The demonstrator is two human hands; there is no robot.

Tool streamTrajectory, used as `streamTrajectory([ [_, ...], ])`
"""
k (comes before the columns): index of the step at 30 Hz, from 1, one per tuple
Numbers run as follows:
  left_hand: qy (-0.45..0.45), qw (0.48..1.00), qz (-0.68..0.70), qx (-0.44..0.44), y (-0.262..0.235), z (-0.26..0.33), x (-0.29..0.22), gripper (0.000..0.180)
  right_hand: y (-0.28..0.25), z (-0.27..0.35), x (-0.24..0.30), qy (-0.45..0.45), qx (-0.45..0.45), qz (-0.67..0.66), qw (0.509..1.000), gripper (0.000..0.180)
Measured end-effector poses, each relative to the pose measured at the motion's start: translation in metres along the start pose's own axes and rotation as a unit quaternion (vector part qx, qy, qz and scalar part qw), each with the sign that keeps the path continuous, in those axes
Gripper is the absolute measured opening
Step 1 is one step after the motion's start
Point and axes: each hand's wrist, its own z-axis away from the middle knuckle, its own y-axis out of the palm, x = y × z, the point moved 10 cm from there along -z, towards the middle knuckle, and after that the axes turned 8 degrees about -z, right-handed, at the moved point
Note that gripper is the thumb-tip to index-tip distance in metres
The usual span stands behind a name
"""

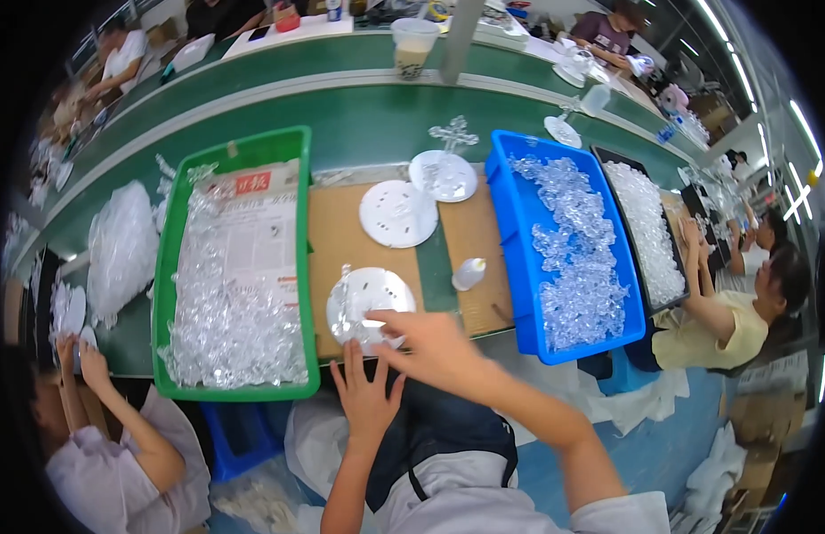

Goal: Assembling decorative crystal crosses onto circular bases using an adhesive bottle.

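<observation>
In front of me a round white disc [396,296] with small slots lies on brown cardboard, with clear plastic pieces on its left part. My left hand [368,396] rests at the disc's near edge, fingers spread, the tips touching or almost touching it. Over the disc's right side reaches my right hand [435,347], its fingers bent together; whatever sits between them is hidden. Just beyond lies a second slotted white disc [397,214]. Partly behind that one, another white disc [452,185] carries an upright clear branched ornament [453,133]. A small white squeeze bottle [469,274] stands to the right.
At left stands a green tray [309,267] of clear pieces on newspaper; at right, a blue tray [573,350] of clear pieces. Beyond it is a black tray [599,158]. A drink cup [413,49] stands on the far ledge. Co-workers sit on both sides [711,316].
</observation>
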Motion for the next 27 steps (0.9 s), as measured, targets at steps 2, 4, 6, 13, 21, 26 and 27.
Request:
streamTrajectory([
  [2,-0.008,0.999,-0.034,0.002,-0.006,0.005,0.006,0.057,-0.093,0.007,0.002,0.012,-0.126,0.079,0.989,0.021],
  [4,0.0,1.0,-0.026,-0.007,-0.006,0.006,0.004,0.058,-0.201,0.009,-0.038,0.054,-0.224,0.216,0.949,0.019],
  [6,0.01,1.0,-0.013,-0.019,-0.004,0.001,-0.005,0.058,-0.26,0.016,-0.129,0.133,-0.139,0.366,0.911,0.03],
  [13,0.012,0.999,-0.039,-0.026,-0.005,0.002,0.002,0.053,-0.242,0.023,-0.19,0.219,0.008,0.36,0.907,0.038],
  [21,0.007,1.0,-0.023,-0.006,-0.007,0.0,0.001,0.051,-0.27,0.066,-0.12,0.095,-0.233,0.176,0.952,0.028],
  [26,-0.007,0.999,0.027,-0.026,-0.012,0.008,0.008,0.048,-0.172,0.079,-0.012,0.075,-0.234,0.049,0.968,0.024],
  [27,-0.01,0.999,0.028,-0.021,-0.01,0.008,0.008,0.048,-0.139,0.078,-0.008,0.069,-0.208,0.025,0.975,0.024],
])
